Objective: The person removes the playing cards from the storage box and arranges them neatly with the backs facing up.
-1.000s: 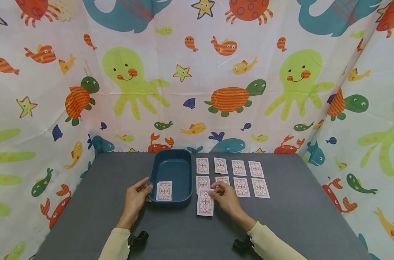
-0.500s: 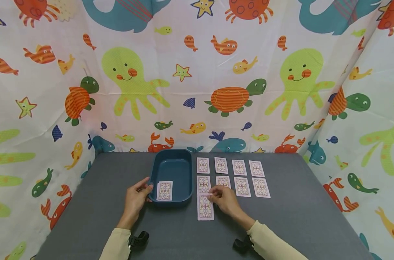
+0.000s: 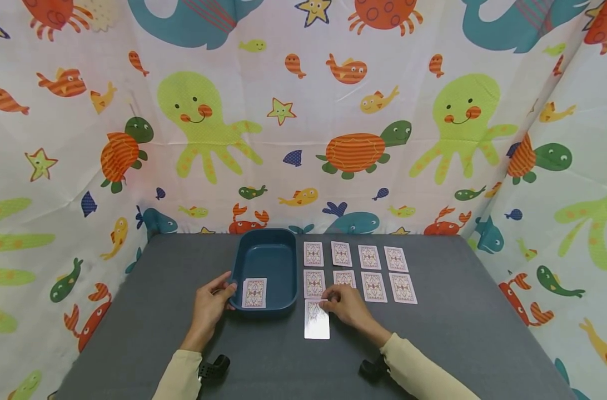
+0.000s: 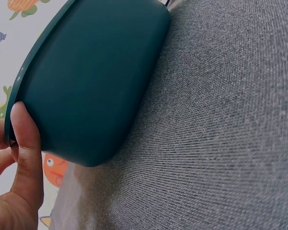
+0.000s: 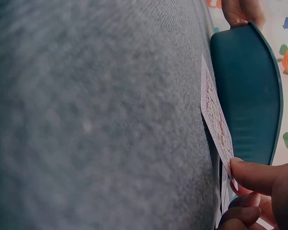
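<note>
My left hand (image 3: 209, 303) grips the front left corner of a dark teal tray (image 3: 288, 266); in the left wrist view the thumb lies on the tray's outer wall (image 4: 86, 86). Inside the tray, a small stack of playing cards (image 3: 254, 293) lies face down at the front left. My right hand (image 3: 349, 306) pinches the far right corner of a playing card (image 3: 317, 322), whose patterned back catches a bright glare in the head view. In the right wrist view this card (image 5: 213, 112) is held tilted, close over the cloth, between thumb and fingers.
Two rows of face-down playing cards (image 3: 373, 286) lie right of the tray, one partly hidden behind my right hand. Grey cloth (image 3: 263, 361) covers the table. A curtain (image 3: 303, 122) with sea animals hangs behind and at both sides.
The pinched card has moved slightly toward me and its back now shines with glare. My right hand shifted a little with it. The left hand and tray stay in place.
</note>
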{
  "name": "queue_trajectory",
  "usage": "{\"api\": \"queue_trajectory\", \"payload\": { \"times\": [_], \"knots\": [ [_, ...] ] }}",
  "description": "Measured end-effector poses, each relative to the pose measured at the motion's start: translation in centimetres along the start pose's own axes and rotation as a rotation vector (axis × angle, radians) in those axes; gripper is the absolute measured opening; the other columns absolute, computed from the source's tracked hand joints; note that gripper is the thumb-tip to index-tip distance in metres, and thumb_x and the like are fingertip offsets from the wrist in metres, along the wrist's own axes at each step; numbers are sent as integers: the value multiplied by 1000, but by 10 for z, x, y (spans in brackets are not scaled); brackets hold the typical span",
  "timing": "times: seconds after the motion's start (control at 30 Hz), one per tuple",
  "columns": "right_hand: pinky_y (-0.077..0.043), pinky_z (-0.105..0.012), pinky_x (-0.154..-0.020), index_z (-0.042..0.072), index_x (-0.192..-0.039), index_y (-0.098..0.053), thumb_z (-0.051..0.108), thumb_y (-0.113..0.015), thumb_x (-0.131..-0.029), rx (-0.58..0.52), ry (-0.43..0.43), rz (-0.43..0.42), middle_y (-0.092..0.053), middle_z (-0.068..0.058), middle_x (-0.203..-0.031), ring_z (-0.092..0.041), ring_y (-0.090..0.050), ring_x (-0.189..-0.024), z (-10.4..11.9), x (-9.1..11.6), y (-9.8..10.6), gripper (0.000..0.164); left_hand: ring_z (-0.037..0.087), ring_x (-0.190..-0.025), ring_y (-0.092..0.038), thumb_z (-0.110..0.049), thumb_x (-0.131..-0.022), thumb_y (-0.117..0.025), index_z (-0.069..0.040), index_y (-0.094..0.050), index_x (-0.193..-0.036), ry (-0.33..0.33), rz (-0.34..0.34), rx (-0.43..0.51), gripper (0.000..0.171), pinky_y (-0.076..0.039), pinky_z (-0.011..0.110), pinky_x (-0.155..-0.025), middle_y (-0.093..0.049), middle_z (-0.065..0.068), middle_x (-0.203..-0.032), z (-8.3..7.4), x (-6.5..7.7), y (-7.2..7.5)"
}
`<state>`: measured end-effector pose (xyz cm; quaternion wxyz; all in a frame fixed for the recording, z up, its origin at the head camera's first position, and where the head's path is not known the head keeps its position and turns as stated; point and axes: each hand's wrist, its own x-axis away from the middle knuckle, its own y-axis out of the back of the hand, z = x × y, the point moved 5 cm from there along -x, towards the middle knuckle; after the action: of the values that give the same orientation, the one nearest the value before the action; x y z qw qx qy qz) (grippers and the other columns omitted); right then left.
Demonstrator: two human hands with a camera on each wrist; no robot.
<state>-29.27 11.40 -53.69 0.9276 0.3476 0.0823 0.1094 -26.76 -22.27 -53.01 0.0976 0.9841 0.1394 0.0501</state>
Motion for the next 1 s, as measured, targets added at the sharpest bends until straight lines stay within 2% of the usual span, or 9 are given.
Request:
{"api": "queue_trajectory", "payload": {
  "times": [0.23,0.5,0.63,0.87,1.0],
  "knots": [
    [-31,-20,-45,12,-87,-72,19,-78,-83,9,-2,9,-49,4,-58,-7,-43,-51,3,-2,0,9,23,-77,-59,-14,-94,-66,-11,-58,-137,-9,2,5,44,-58,30,-57,-53,11,-101,-1,0,0],
    [-33,-21,-45,13,-88,-71,19,-77,-84,-5,-10,-12,-52,2,-59,-8,-44,-51,5,0,1,9,18,-72,-57,-14,-94,-66,-10,-59,-136,-13,-4,11,43,-58,31,-57,-53,11,-100,0,0,1],
    [-36,-21,-49,16,-88,-71,22,-76,-86,-18,-17,-40,-54,3,-62,-8,-46,-55,7,2,6,7,19,-74,-58,-13,-94,-66,-10,-59,-135,-17,-5,13,43,-58,30,-56,-53,12,-101,-1,0,-1],
    [-43,-21,-55,11,-94,-72,17,-75,-87,-81,24,-80,-62,1,-70,-7,-52,-63,25,0,19,10,20,-75,-58,-13,-93,-66,-9,-59,-136,-13,-8,20,43,-58,31,-56,-53,11,-101,-1,0,0],
    [-45,-21,-56,12,-94,-72,18,-75,-87,-124,32,-89,-66,-1,-75,-9,-55,-66,39,-3,27,9,21,-75,-58,-14,-94,-66,-10,-58,-136,-6,-4,8,44,-58,30,-57,-54,12,-102,0,0,0]
  ]
}}
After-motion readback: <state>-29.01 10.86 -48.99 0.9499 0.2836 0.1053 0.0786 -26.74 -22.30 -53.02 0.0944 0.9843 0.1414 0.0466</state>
